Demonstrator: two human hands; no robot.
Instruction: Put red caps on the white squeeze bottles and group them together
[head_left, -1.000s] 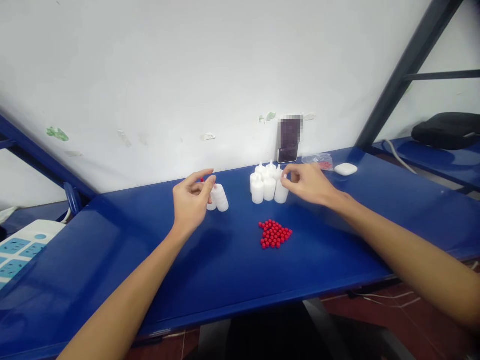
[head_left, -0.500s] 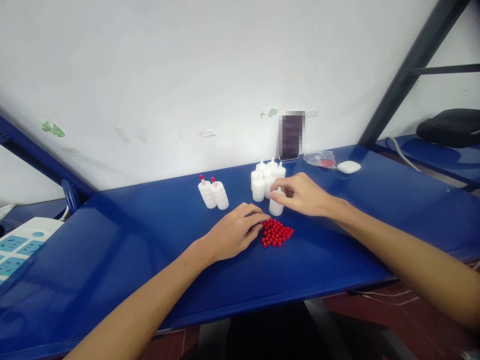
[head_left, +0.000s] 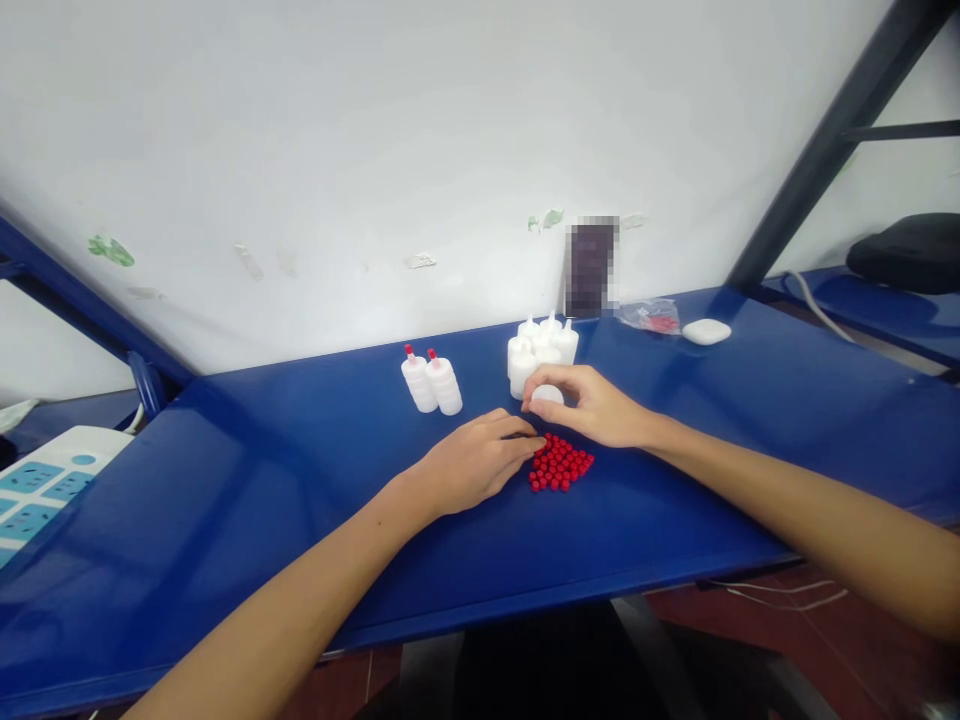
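Note:
Pinched between the thumb and fingers of my right hand (head_left: 592,405) is a small white plastic dropper bottle (head_left: 547,394), tilted so that its rounded end shows; its nozzle is hidden. My left hand (head_left: 480,460) reaches to the left edge of a pile of small red caps (head_left: 562,463), its stretched fingers touching the nearest ones. Whether a cap sits between those fingertips is not clear. Just behind my right hand stands a cluster of several uncapped white bottles (head_left: 523,372). To the left, two white bottles (head_left: 444,388) stand upright with red caps on their nozzles.
Everything stands on a blue tabletop (head_left: 300,440) against a white wall. At the back are a propped phone (head_left: 591,268), a clear plastic bag (head_left: 652,317) with red bits inside and a white rounded case (head_left: 706,332). A power strip (head_left: 52,480) is at the left edge.
My right hand has lifted and tilted the bottle, which stood upright before, and shifted slightly left. My left fingers have moved a little further into the edge of the caps.

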